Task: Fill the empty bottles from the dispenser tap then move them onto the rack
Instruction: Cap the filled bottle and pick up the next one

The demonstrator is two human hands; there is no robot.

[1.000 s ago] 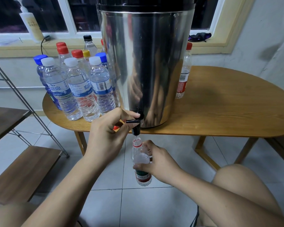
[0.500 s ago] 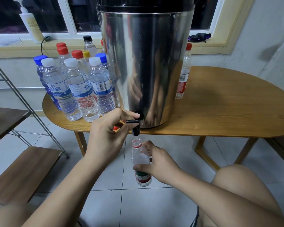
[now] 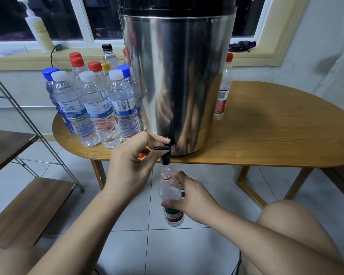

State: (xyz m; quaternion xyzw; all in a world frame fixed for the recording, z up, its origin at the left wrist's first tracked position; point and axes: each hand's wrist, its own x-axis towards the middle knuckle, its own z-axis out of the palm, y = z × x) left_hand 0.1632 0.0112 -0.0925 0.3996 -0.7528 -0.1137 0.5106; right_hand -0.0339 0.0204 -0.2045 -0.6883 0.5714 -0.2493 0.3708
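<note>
At far left of frame, the rack [image 3: 18,205], wooden shelves on a metal frame; none of the bottles in view stands on it. Next right, on the left end of the table [image 3: 266,135], a cluster of capped bottles [image 3: 99,108]; the front ones look full, so part of the filling seems done. Centre: the steel dispenser [image 3: 177,76] at the table's near edge, its black tap [image 3: 165,153] overhanging. Left hand [image 3: 131,167] at the tap, thumb and forefinger pinching the lever, the other fingers curled; a bit of red beneath them, perhaps a cap, cannot tell. Directly under the spout, the open bottle [image 3: 170,197], upright, mouth just below and apart. Right hand [image 3: 193,197] wraps its fingers round the middle, holding it above the floor. Water level unreadable. Right of the dispenser, one red-capped bottle [image 3: 222,90] on the table. Judgement: mid-fill on this bottle; capping and all racking remain.
</note>
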